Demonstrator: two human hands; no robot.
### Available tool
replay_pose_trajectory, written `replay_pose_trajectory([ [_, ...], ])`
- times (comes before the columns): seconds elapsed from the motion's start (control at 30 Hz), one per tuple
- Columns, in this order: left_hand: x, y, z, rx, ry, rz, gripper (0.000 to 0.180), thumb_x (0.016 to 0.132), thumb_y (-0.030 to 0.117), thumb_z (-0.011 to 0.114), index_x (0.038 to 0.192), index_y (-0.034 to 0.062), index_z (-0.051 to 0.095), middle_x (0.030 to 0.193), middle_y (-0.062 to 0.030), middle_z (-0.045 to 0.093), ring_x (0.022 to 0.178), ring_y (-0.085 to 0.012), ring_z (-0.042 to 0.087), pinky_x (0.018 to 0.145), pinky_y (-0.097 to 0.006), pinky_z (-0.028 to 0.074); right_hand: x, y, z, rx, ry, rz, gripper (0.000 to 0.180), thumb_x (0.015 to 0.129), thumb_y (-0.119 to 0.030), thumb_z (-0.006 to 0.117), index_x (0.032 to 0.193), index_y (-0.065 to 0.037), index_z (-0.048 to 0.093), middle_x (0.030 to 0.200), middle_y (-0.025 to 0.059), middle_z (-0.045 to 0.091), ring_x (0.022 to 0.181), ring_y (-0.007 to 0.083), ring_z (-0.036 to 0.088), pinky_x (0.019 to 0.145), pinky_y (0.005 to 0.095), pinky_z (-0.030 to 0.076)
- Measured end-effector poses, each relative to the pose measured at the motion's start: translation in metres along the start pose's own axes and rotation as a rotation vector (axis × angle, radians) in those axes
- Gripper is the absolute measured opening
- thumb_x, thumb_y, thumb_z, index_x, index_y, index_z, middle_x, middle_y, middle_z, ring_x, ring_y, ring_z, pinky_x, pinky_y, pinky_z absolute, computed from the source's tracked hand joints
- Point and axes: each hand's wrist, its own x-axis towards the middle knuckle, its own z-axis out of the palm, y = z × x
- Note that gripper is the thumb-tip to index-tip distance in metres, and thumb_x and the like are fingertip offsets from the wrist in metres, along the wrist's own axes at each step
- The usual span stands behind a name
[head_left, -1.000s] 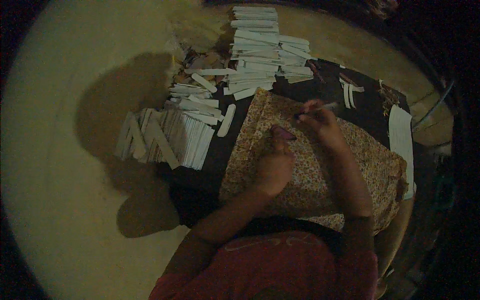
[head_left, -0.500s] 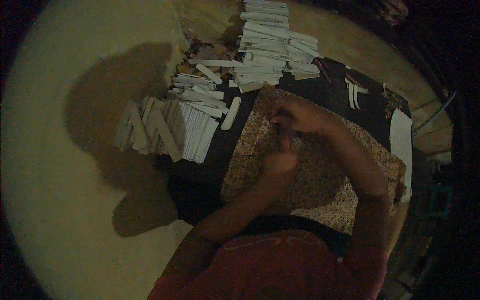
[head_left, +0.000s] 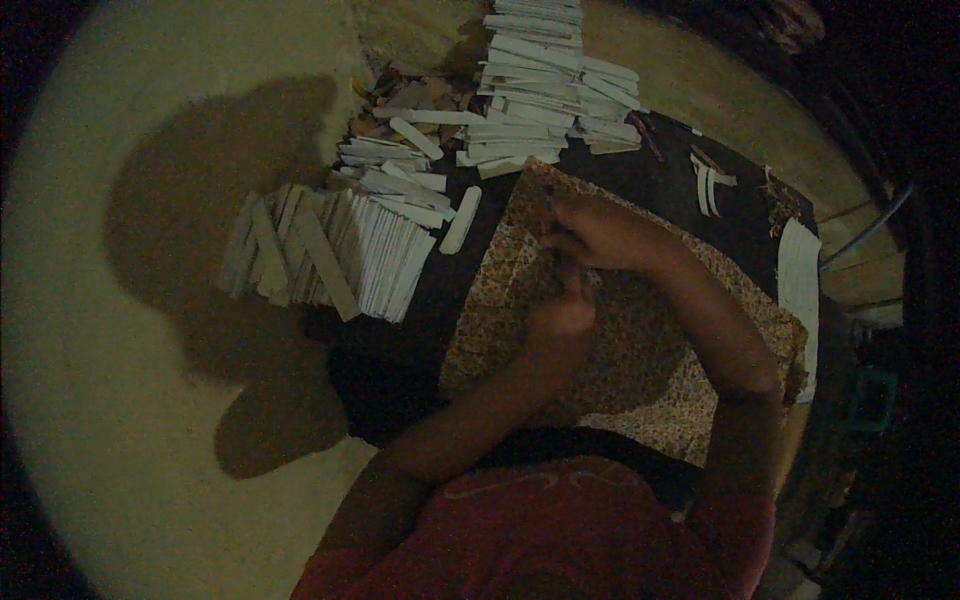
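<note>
A speckled brown board or sheet [head_left: 490, 320] lies slanted in front of me. Over its upper part, my left hand [head_left: 563, 312] is curled with the fingers pointing up toward the other hand. Just above it, my right hand [head_left: 598, 232] bends inward from the right, its fingers closed and close to the left fingertips. Whatever sits between the fingers is too dark and small to name. A single pale flat strip [head_left: 460, 220] with rounded ends rests left of the board.
Leaning strips stand in a row [head_left: 395, 260] at the left. Tall piles of white strips [head_left: 530, 90] rise at the far side, beside brown scraps [head_left: 415, 95]. A few loose strips [head_left: 707, 187] lie on the dark cloth [head_left: 745, 165] at the right, near a long white stack [head_left: 800, 270].
The hands stay together over the board, with only slight shifts of the fingers. The whole view has moved a little.
</note>
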Motion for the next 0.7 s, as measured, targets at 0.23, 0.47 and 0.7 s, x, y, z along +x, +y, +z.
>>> replay_pose_trajectory([
  [0.23, 0.001, 0.0, 0.005, 0.08, -0.039, 0.028, 0.04, 0.069, 0.014, 0.059, 0.104, -0.0054, 0.056, 0.104, -0.0162, 0.05, 0.044, -0.0128, 0.053, 0.04, -0.027, 0.046, -0.004, 0.011, 0.012, -0.006, 0.036, -0.011, 0.019, 0.082, -0.02, 0.058, 0.09, -0.004, 0.052, 0.086, 0.0151, 0.057, 0.082, 0.0329, 0.057, 0.069, 0.0406, 0.045],
  [0.47, 0.002, -0.002, 0.016, -0.003, -0.145, 0.038, 0.04, 0.069, 0.013, 0.058, 0.104, -0.0064, 0.055, 0.103, -0.0186, 0.05, 0.048, -0.0165, 0.057, 0.042, -0.029, 0.048, -0.006, 0.014, 0.012, -0.073, -0.017, -0.03, 0.02, 0.081, -0.022, 0.057, 0.09, -0.005, 0.052, 0.084, 0.0157, 0.057, 0.08, 0.0337, 0.057, 0.067, 0.0419, 0.045],
  [0.7, 0.003, -0.005, 0.016, -0.063, -0.158, 0.045, 0.038, 0.07, 0.01, 0.056, 0.102, -0.0087, 0.054, 0.1, -0.0217, 0.051, 0.052, -0.0206, 0.059, 0.044, -0.032, 0.05, -0.006, 0.011, 0.012, -0.104, 0.034, -0.043, 0.02, 0.081, -0.022, 0.057, 0.092, -0.005, 0.053, 0.083, 0.0157, 0.058, 0.08, 0.0338, 0.058, 0.067, 0.0413, 0.045],
])
